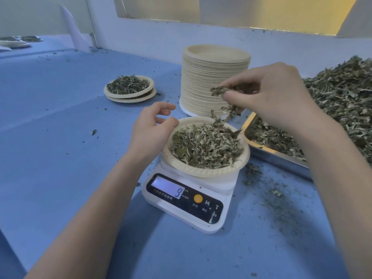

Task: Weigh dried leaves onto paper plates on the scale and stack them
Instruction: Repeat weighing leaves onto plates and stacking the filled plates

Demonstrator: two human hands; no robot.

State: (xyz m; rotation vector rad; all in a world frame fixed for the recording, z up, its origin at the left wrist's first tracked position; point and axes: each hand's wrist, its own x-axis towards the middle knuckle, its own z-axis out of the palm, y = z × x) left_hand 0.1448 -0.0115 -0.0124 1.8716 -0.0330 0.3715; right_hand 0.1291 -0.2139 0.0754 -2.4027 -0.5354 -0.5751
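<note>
A white digital scale (187,202) stands on the blue table, its display showing 9. On it sits a paper plate (205,172) filled with dried leaves (205,146). My right hand (275,93) hovers above the plate's far edge and pinches a clump of dried leaves (223,93), with bits hanging down toward the plate. My left hand (153,127) hovers at the plate's left rim with fingers loosely curled, holding nothing. Two filled plates (129,89) lie stacked at the back left.
A tall stack of empty paper plates (213,77) stands behind the scale. A metal tray (277,156) heaped with dried leaves (340,97) fills the right side. Leaf crumbs (275,198) litter the table right of the scale. More plates (16,42) lie far left.
</note>
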